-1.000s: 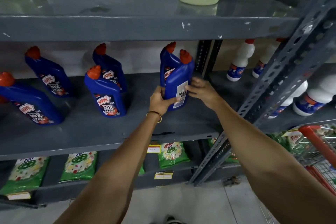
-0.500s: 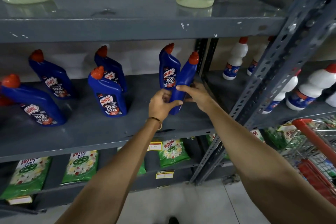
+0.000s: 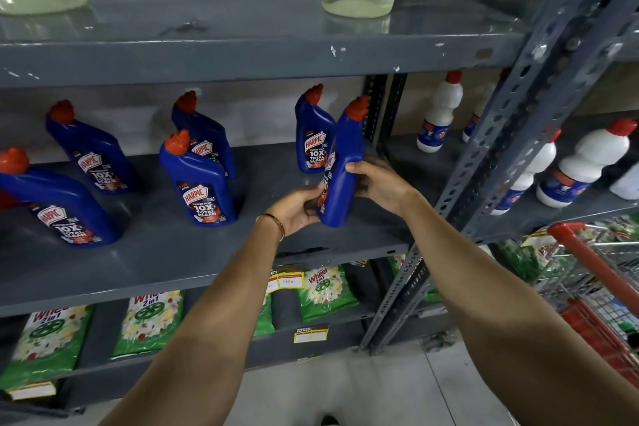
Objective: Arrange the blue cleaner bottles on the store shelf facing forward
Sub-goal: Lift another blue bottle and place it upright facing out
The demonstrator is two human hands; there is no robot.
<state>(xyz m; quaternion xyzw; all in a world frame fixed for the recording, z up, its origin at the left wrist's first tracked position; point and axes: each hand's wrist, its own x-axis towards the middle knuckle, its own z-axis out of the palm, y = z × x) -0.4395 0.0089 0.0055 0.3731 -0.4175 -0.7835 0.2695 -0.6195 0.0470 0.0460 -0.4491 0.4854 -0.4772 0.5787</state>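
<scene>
I hold one blue bottle [image 3: 340,166] between both hands near the right end of the grey middle shelf [image 3: 207,259]. My left hand [image 3: 299,209] is clenched around its lower side and my right hand [image 3: 378,183] grasps the opposite side. The bottle tilts, its label turned mostly to the left (only a sliver shows). Another blue bottle [image 3: 313,135] stands just behind it, label forward. Four more blue bottles [image 3: 198,183] stand further left along the shelf.
</scene>
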